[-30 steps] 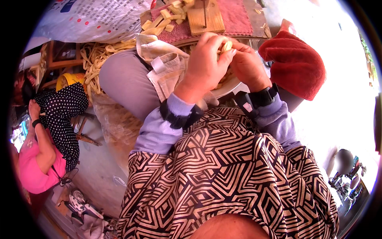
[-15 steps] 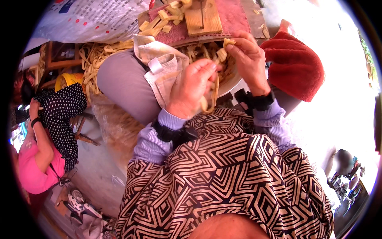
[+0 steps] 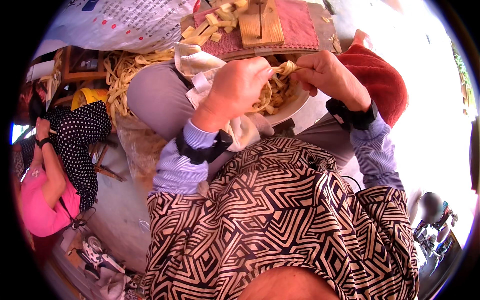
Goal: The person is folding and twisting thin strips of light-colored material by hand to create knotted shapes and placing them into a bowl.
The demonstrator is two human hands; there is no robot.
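- Pinched one end of a knotted pale-yellow strip (image 3: pixel 287 68) in the left hand (image 3: pixel 237 90), fingers folded inward, back of the hand uppermost.
- Stretched the strip nearly level between both hands, bulky knot nearer the right fingertips. Called, by judgement, for a steady pull along one line, equal from each side, gentle enough to avoid tearing; best gripped close to the knot, flat rather than twisted.
- Held the other end in the right hand (image 3: pixel 332 75), thumb against bent forefinger, remaining fingers curled; could not tell how much strip lay hidden in either palm.
- Saw farther left a heap of long strips (image 3: pixel 120 87) just beside the grey-trousered left knee (image 3: pixel 152 97), below a printed plastic sack (image 3: pixel 120 25); judged cramped for wide elbow swings.
- Draped over the left thigh: a pale cloth (image 3: pixel 200 82), partly behind the left hand; worth guarding against snags.
- Met beyond the hands a red-pink mat (image 3: pixel 300 27) bearing a wooden block (image 3: pixel 261 30) and metal rod; judged limiting for reaching forward.
- Set between the knees: a white basin (image 3: pixel 299 109) holding more strips, rim curving below the hands; judged roomiest for moving just above its mouth.
- Bordered on the right by a red towel (image 3: pixel 377 75), near the right wrist.
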